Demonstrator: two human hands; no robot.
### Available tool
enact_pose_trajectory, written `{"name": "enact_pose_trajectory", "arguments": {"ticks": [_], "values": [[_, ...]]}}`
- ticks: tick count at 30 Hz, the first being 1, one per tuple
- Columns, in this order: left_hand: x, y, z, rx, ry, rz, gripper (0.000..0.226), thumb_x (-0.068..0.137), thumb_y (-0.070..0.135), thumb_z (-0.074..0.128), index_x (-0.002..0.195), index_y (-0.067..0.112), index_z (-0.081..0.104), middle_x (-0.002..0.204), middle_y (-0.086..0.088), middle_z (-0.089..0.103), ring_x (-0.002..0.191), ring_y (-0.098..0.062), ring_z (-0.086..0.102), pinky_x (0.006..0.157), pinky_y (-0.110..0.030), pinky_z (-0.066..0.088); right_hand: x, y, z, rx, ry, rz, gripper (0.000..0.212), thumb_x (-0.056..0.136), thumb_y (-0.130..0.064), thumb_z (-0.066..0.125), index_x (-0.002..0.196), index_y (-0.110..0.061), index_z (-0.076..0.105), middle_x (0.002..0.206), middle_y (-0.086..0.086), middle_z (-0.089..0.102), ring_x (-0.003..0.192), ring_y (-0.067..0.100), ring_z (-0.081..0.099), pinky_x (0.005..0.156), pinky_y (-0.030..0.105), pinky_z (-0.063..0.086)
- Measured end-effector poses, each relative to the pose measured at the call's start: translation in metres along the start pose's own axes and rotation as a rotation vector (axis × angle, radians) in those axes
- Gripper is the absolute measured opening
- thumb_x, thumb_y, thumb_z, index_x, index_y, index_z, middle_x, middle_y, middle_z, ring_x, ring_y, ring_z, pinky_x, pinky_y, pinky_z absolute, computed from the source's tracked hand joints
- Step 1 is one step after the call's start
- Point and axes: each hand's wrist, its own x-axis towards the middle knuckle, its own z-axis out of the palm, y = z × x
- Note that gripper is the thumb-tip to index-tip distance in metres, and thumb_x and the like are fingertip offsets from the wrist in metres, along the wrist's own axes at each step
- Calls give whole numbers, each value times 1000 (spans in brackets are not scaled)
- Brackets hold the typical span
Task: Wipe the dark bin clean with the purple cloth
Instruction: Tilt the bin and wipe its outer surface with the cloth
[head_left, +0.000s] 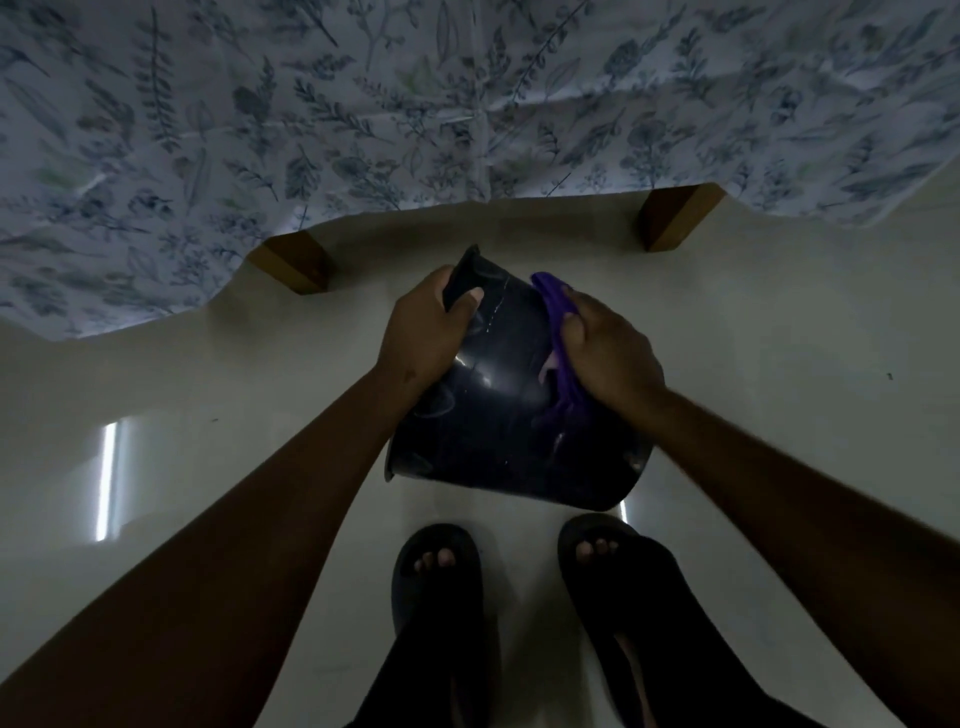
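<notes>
Bin: I see the dark bin (498, 410) held upside-down above the floor (779, 338), by my feet.
Left hand (423, 332): fingers clamped on its base edge.
Right hand (605, 353): fingers pressing purple cloth (558, 312) against the side.
Risk: I judge the glossy wall could slip if wiping pressure beats that one-handed hold.

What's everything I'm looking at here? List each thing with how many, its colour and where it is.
dark bin: one, glossy black, held above the floor, centre
purple cloth: one, purple, pressed on the bin's right side
bed sheet: one, white with blue leaf print, hanging across the top
wooden legs: two, brown, under the sheet
floor: pale, shiny
slippers: two, black, bottom centre
left hand: gripping the bin
right hand: pressing the cloth
</notes>
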Motion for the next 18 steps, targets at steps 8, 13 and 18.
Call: {"name": "enact_pose_trajectory", "arguments": {"ticks": [8,13,18], "values": [[12,10,1,49,2,-83,32,94,32,55,120,14,58,94,7,63,81,-6,56,63,-12,38,-75,-8,24,-168,38,-260,55,97,-41,31,150,-30,23,160,-3,21,149,23,10,116,44,12],[-3,12,-1,28,-6,-61,37,94,37,56,123,14,54,101,7,58,88,-7,55,64,-9,37,-59,6,21,-214,78,-266,57,97,-48,29,150,-28,22,160,1,22,148,23,14,117,44,16],[-33,-5,0,14,29,-13,33,99,38,47,123,15,51,102,8,59,89,-8,56,60,3,38,-21,-2,6,-100,118,-76,51,100,-37,36,148,-23,31,154,5,37,141,26,33,114,47,31]]}}
